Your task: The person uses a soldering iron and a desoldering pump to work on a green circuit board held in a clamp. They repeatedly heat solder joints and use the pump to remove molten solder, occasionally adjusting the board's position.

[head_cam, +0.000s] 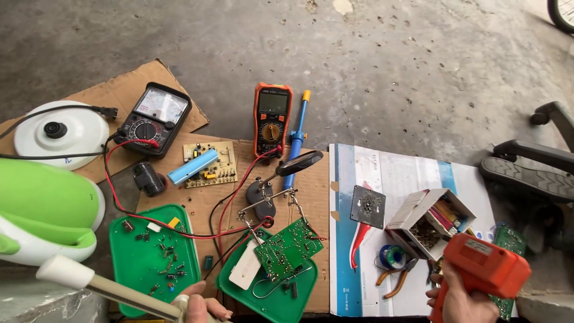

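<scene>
At six o'clock: left hand (200, 308) gripping white-handled tool (107, 286), right hand (457, 299) clenching orange soldering gun (487, 268); red leads (179, 230) near green circuit board (289, 247), likely snagged.

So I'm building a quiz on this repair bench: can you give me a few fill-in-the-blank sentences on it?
1. The right hand grips an ____ soldering gun.
2. The left hand holds a white-tipped tool over a ____ tray.
3. The clamp stand holds a green ____.
4. The analog meter rests on ____.

Missing: orange; green; circuit board; cardboard
</scene>
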